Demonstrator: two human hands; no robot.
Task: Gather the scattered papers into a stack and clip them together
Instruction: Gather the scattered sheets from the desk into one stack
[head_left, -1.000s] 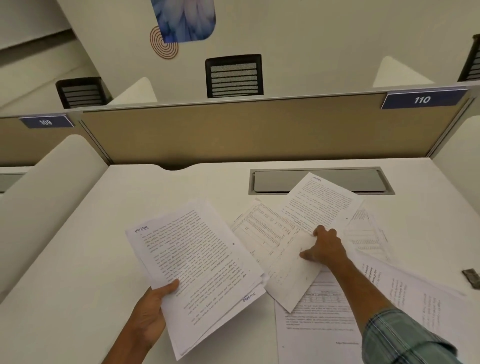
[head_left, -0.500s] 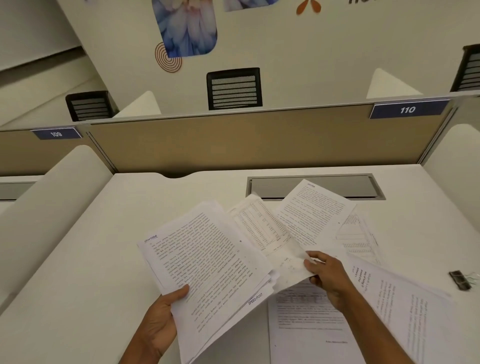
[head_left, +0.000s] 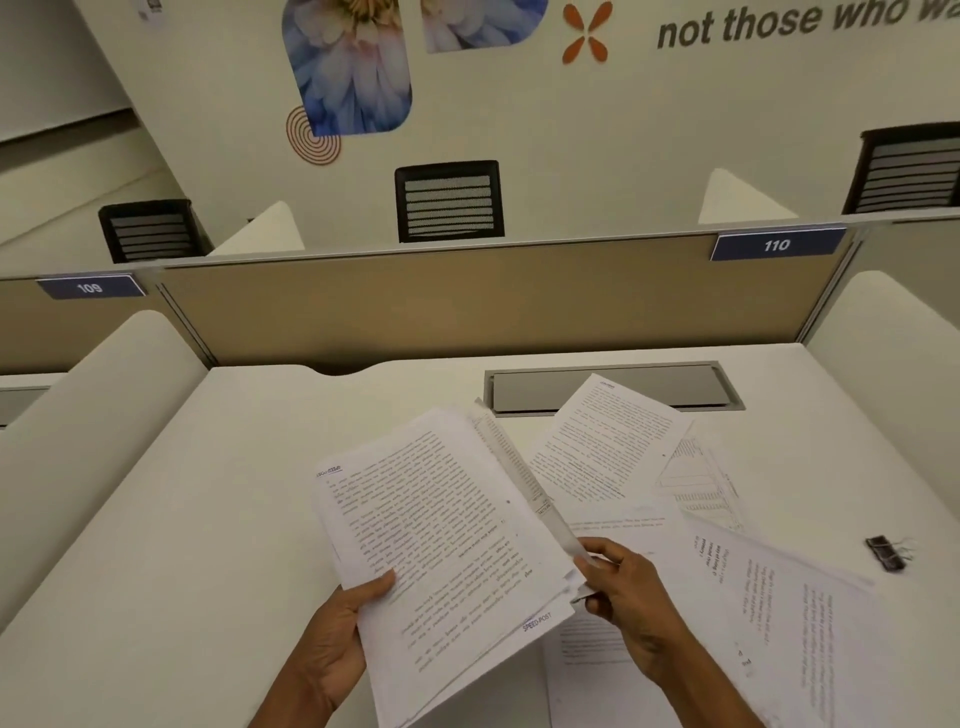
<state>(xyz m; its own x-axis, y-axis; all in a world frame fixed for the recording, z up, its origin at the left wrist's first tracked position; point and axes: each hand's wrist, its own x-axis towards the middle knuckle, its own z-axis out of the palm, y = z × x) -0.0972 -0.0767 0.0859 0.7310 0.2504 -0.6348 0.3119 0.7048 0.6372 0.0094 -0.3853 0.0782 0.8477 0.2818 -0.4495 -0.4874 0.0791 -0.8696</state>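
The bench carries the loose papers, fanned across its right half. From the middle of the view, one printed sheet lies at about one o'clock, its top corner over the grey cable hatch. A sheet with a table or diagram sits at two o'clock, partly under its neighbours. A big angled sheet runs down towards four o'clock, and another page lies flat at five o'clock, under the right forearm.

The gathered stack is raised off the bench, left of centre, its long axis running from about eleven o'clock to five. The left hand clamps its lower left edge, thumb on top of the printed face. The right hand pinches a single sheet that stands nearly edge-on along the stack's right side; the grip is closed on its lower end, and the sheet seems to be going onto or behind the pile.

What matters for the next reach: every loose page lies to the right of the stack, between one and five o'clock, so the right hand is much the nearer one and the left would best serve as the holder. The closest page looks to be the one at five o'clock.

The binder clip rests alone at three o'clock, near the bench's right edge, well apart from both hands and untouched. Clipping looks some way off, with several pages not yet gathered.
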